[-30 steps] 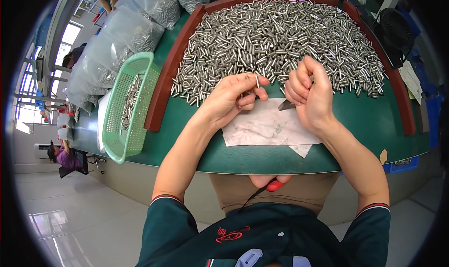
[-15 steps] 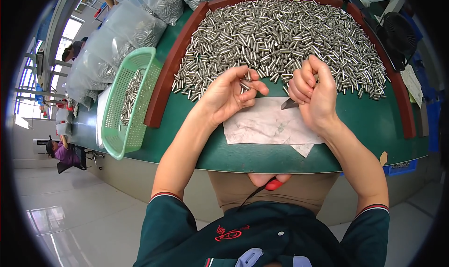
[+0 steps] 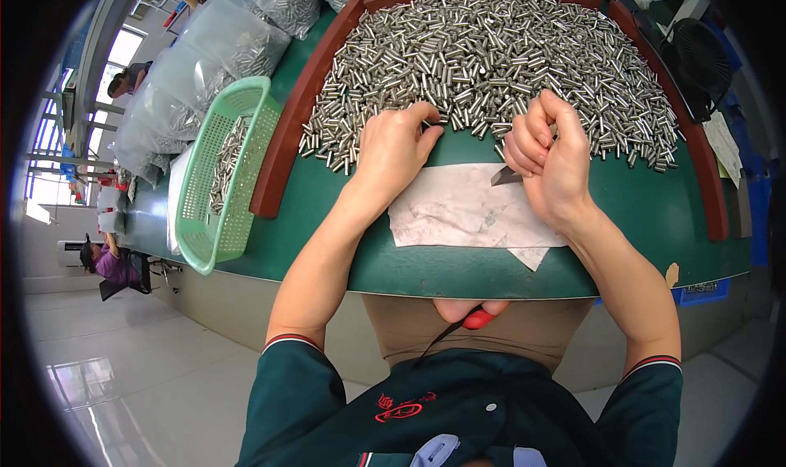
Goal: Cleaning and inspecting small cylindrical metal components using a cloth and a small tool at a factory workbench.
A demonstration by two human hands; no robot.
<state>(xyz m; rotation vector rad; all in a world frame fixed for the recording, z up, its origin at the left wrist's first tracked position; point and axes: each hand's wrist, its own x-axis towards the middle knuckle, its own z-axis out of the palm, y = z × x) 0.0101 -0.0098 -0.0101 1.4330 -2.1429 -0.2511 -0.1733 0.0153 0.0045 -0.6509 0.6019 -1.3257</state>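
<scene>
My left hand is turned palm down at the near edge of a large pile of short metal pins. Its fingers curl under, with thumb and forefinger close to the pins; what they hold, if anything, is hidden. To its right, my right hand is closed in a fist, shut on a dark flat blade-like tool. Only the tool's pointed end shows, above a stained whitish cloth. The cloth lies on the green tabletop between my forearms.
Red-brown wooden rails border the pile. Left of them stands a light green perforated basket with some pins in it. Clear plastic bags of metal parts line the far left. A black fan stands at the right.
My left hand has turned from palm up, with a few pins at its fingers, to palm down and shifted slightly left. My right hand has stayed nearly still with the tool.
</scene>
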